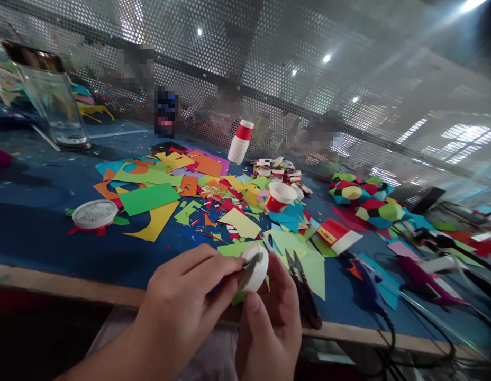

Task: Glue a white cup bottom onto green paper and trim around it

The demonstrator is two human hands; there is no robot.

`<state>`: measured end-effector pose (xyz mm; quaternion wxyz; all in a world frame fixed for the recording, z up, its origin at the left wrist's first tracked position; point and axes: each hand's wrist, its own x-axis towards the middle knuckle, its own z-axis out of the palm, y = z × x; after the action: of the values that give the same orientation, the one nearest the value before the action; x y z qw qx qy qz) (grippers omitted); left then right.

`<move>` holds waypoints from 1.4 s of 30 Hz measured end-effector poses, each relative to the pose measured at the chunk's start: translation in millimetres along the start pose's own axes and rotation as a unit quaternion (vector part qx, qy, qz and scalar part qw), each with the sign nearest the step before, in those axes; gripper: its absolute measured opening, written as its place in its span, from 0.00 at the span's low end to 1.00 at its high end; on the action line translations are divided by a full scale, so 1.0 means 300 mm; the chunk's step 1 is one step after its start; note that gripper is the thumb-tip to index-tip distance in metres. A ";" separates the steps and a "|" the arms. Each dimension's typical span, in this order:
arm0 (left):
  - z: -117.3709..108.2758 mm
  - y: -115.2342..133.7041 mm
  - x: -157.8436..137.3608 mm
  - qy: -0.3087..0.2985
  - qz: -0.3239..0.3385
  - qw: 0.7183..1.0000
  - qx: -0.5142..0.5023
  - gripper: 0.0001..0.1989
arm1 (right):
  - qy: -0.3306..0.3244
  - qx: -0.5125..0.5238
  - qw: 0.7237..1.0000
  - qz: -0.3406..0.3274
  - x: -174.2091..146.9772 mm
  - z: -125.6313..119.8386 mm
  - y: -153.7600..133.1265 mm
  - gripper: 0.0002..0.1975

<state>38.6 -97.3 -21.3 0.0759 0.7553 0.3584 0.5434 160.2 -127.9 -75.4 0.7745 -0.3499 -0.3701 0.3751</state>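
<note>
My right hand [273, 317] curls around a small white cut-down paper cup [258, 275], its thumb at the near side. My left hand [190, 291] is closed in a pinch at the cup's left edge, where a thin greyish piece shows; whether that is part of the cup I cannot tell. Just right of my right hand lie dark-handled scissors [303, 288], blades pointing away. Light green paper [315, 264] lies beneath them. Beyond my hands are a cut red-and-white cup piece [336, 235] and an upright paper cup [281, 197].
Coloured paper scraps [217, 198] cover the table's middle. A round white-topped paper turtle [95, 214] sits left, a glass jar [58, 106] behind it. Stacked cups [241, 142] stand at the back. Blue [366, 286] and magenta [428, 280] glue guns with cords lie right.
</note>
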 end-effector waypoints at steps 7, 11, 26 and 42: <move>0.008 -0.023 -0.013 -0.021 0.056 0.998 -0.024 0.10 | -0.055 0.027 0.998 0.021 0.008 -0.016 -0.007 0.23; 0.014 -0.044 -0.021 -0.017 0.091 0.995 -0.040 0.10 | -0.079 0.052 0.994 0.048 0.009 -0.017 -0.015 0.22; -0.005 -0.062 -0.047 -0.105 0.084 0.989 -0.055 0.17 | -0.004 0.092 0.989 0.112 0.002 0.005 -0.034 0.21; -0.084 -0.084 0.008 -0.202 0.158 0.966 0.019 0.19 | 0.018 0.140 0.952 0.271 0.079 0.001 -0.081 0.14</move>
<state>5.3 -84.3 -22.1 0.0459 0.8977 0.2223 0.3776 178.2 -119.2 -47.9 0.6915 -0.3312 -0.1914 0.6128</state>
